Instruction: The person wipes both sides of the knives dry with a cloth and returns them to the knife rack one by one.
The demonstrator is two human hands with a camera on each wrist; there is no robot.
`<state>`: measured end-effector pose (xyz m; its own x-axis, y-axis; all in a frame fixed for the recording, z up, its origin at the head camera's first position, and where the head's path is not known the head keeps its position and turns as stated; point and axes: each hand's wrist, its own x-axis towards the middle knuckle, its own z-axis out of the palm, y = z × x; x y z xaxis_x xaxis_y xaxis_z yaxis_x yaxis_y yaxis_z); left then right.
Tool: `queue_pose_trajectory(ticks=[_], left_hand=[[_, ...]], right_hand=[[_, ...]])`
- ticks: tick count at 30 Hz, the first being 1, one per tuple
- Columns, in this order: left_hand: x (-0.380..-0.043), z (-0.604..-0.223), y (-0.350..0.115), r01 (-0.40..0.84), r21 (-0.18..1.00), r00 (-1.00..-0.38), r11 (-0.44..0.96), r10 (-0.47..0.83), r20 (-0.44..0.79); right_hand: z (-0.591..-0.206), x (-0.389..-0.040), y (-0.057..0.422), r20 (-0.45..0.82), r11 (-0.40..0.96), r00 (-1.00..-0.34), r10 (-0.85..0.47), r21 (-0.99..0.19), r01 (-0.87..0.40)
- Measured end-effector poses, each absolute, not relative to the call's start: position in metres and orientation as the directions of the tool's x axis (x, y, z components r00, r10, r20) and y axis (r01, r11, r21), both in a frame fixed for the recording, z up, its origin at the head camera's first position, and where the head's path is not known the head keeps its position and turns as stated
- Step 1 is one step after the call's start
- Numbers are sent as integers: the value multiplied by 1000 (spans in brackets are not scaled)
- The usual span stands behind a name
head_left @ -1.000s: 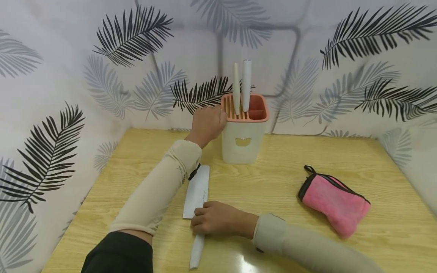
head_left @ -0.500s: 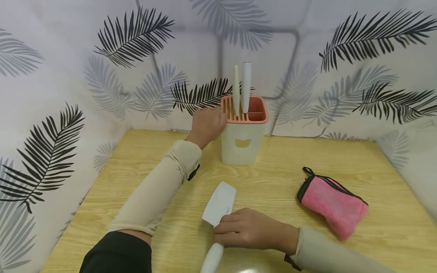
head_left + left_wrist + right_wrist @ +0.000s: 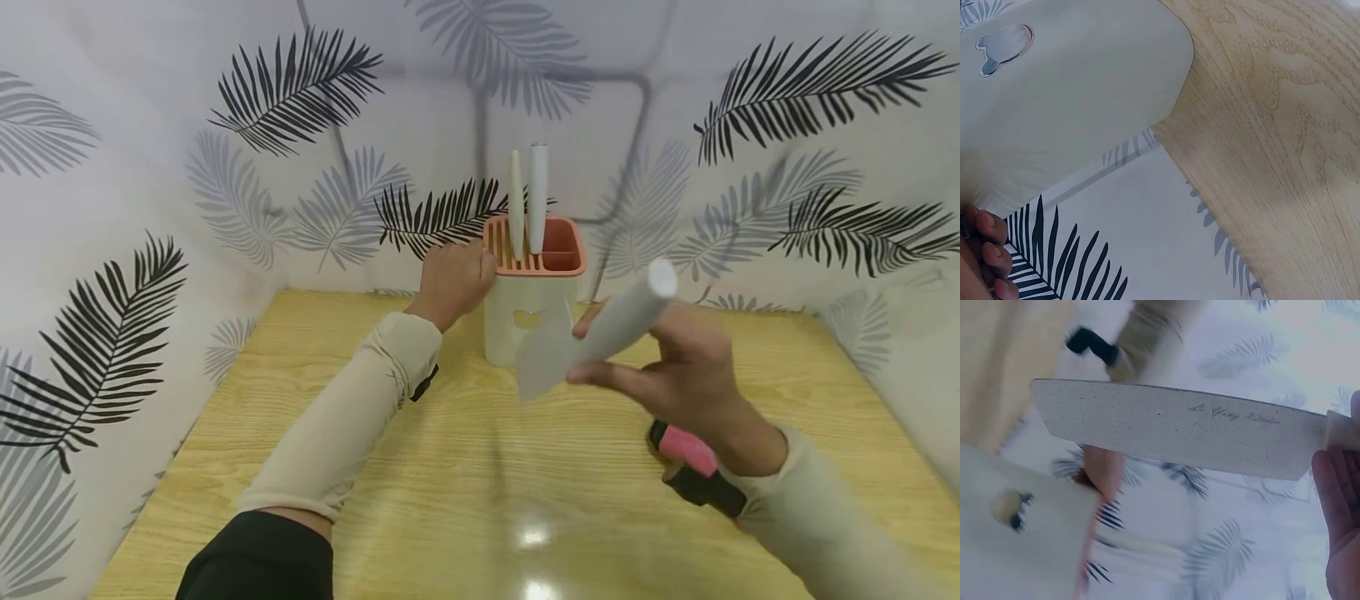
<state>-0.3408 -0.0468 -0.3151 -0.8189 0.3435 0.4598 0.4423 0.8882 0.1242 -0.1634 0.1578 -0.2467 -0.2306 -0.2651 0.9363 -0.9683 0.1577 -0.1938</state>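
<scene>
My right hand (image 3: 693,375) pinches the white handle (image 3: 630,312) of a kitchen knife between thumb and fingers, above the table. Its broad pale blade (image 3: 543,354) points down and left, overlapping the front of a knife holder in the head view. In the right wrist view the blade (image 3: 1166,428) shows whole, with script lettering near the handle. My left hand (image 3: 453,279) grips the left upper rim of the cream knife holder (image 3: 498,325), whose slotted top is orange. Curled left fingertips (image 3: 997,256) appear beside the holder's wall (image 3: 1085,100) in the left wrist view.
Two white-handled knives (image 3: 537,200) stand in the holder's slots, left of an open orange compartment (image 3: 562,242). A pink pouch (image 3: 686,450) lies on the wooden table (image 3: 420,500), partly hidden by the right wrist. Leaf-patterned cloth (image 3: 337,100) rises behind.
My right hand has lifted the knife off the table and carried it up, right and towards the holder, turning its handle end upward. The left hand stays at the holder's rim.
</scene>
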Motion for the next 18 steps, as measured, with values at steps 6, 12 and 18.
queue_pose_trajectory(ticks=[6, 12, 18], left_hand=[[-342, -317, -49, 445, 120, -808, 888, 339, 482], [-341, -318, -50, 452, 115, -794, 884, 341, 504], [-339, -317, -48, 444, 133, -815, 886, 338, 470]], right_hand=[[-199, -194, 152, 951, 235, -268, -152, -229, -945], [-180, -234, 139, 942, 273, -273, -195, -215, -938], [-193, -268, 132, 916, 304, -369, -159, -310, -901]])
